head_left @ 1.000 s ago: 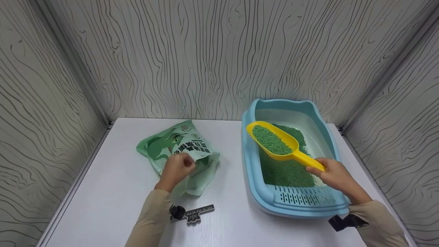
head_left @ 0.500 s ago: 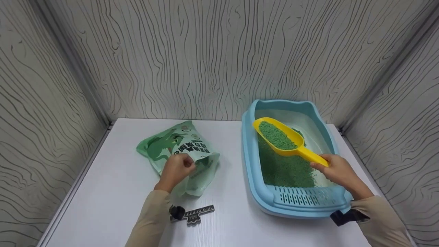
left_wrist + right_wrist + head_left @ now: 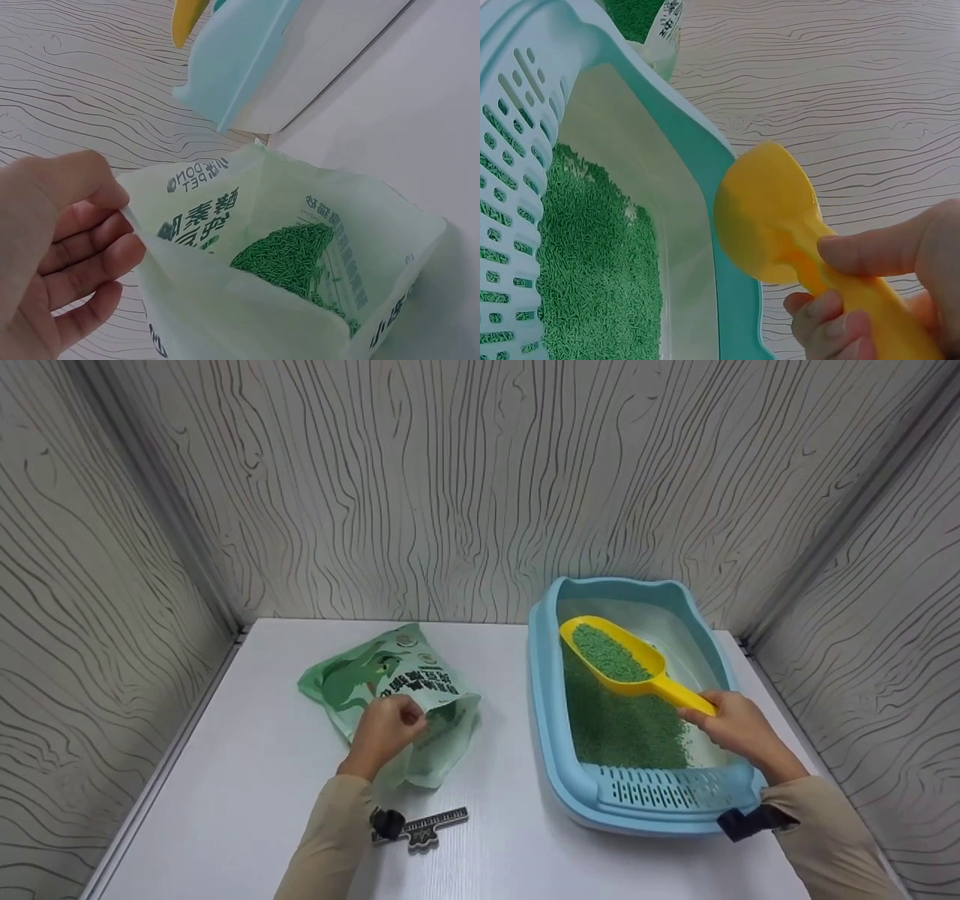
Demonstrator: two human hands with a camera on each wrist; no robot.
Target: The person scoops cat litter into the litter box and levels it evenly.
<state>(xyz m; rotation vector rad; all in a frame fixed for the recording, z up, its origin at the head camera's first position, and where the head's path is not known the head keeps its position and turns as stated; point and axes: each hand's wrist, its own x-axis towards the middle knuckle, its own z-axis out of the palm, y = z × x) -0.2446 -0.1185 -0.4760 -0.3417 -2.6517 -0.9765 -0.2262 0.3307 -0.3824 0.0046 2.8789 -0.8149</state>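
My right hand [image 3: 731, 727] grips the handle of a yellow scoop [image 3: 660, 687] filled with green litter pellets. The scoop is held over a light blue litter box [image 3: 551, 735], whose floor bears a layer of the same green pellets [image 3: 630, 735]. In the right wrist view, the thumb lies along the scoop's handle [image 3: 862, 300] with fingers curled beneath. My left hand [image 3: 386, 731] pinches the rim of a pale green litter bag [image 3: 420, 679] between thumb and forefinger. The left wrist view shows the bag's mouth spread apart, with green pellets [image 3: 289, 259] inside.
A dark bag clip [image 3: 424, 831] with a ruler-like bar lies on the white table [image 3: 217, 780] near my left wrist. Wood-patterned panels [image 3: 390, 487] enclose the table at the back and both sides. The box's front edge has a slotted grate [image 3: 664, 789].
The loaded scoop in my right hand has moved a little right and away from me over the litter box. My left hand and the bag stay in place.
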